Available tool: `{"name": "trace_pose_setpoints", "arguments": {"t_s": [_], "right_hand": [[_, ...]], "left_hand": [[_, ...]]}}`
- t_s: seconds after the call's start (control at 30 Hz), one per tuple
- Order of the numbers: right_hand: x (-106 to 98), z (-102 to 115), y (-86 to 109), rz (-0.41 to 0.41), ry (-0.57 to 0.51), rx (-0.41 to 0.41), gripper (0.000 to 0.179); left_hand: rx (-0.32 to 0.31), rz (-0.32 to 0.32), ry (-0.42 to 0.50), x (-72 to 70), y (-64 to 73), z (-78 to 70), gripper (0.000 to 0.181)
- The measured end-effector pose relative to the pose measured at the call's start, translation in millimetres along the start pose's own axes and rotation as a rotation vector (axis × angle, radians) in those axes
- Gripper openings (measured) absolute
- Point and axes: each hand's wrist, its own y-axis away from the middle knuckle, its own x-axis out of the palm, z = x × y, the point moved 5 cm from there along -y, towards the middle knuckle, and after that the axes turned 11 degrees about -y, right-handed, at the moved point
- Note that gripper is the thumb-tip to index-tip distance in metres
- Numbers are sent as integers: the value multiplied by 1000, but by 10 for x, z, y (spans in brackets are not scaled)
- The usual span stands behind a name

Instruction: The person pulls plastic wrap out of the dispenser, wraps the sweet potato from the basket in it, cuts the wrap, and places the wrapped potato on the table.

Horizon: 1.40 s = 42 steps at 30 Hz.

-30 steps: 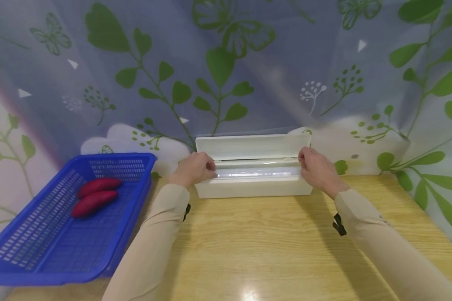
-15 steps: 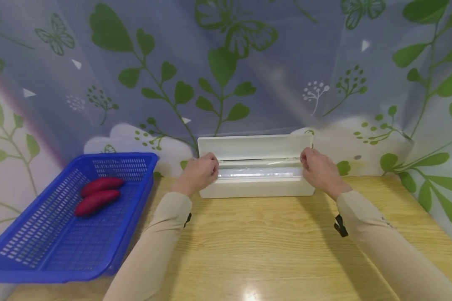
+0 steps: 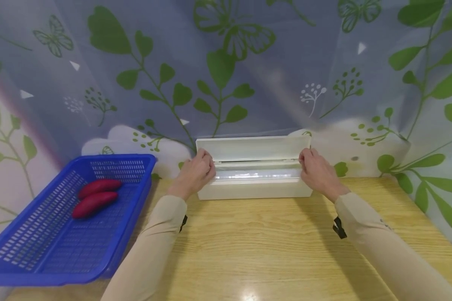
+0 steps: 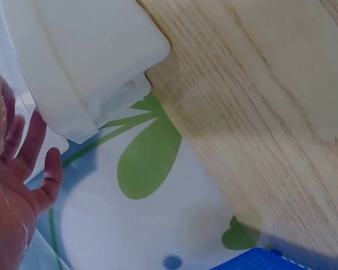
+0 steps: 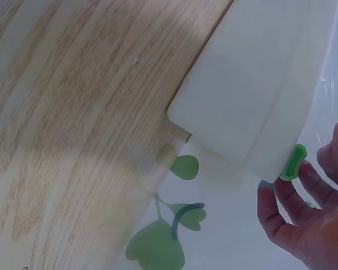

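Note:
A white cling film dispenser box (image 3: 254, 190) stands against the back wall, its lid (image 3: 253, 148) raised. Inside lies a shiny roll of cling film (image 3: 256, 173). My left hand (image 3: 196, 172) is at the box's left end, thumb and forefinger pinched at the film; the other fingers are half bent in the left wrist view. At the opposite end, my right hand (image 3: 319, 171) pinches the film's edge, with fingertips beside a small green piece (image 5: 293, 162) on the box edge. The pinch points are partly hidden by the fingers.
A blue plastic basket (image 3: 113, 255) stands on the left with two red, sweet-potato-like roots (image 3: 96, 204) inside. The box stands on a wood-grain table (image 3: 256, 242). Behind it hangs a leaf-patterned cloth (image 3: 278, 96).
My left hand has risen slightly and moved back toward the lid's left end. The right hand stays almost in place. The box and basket have not moved.

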Motion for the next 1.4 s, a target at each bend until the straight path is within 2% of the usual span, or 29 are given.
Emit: {"name": "trace_pose_setpoints", "arguments": {"t_s": [0.13,0.23,0.37,0.47,0.67,0.9,1.17,1.27,1.4], "right_hand": [[-20,15,16,-18,-25,-6,18],[-38,19,21,-20,-92,8,20],[-56,29,26,-22,-238,53,21],[-77,30,33,-34,-341,99,24],[-103,22,26,-67,-530,149,26],[-108,3,14,-61,-763,177,24],[-134,-11,0,-3,-876,145,17],[-147,-28,10,24,-910,137,20],[-157,-54,32,65,-798,145,37]], "left_hand": [[-37,-9,26,-24,-2,2,22],[-85,22,122,-38,6,17,22],[-152,71,316,-43,16,49,21],[-171,70,433,-41,6,72,21],[-182,24,573,-72,-27,112,19],[-242,31,723,-85,-39,111,18],[-291,3,761,-97,-16,139,18],[-311,-5,780,-93,-5,155,18],[-341,5,789,-70,13,179,22]]}}
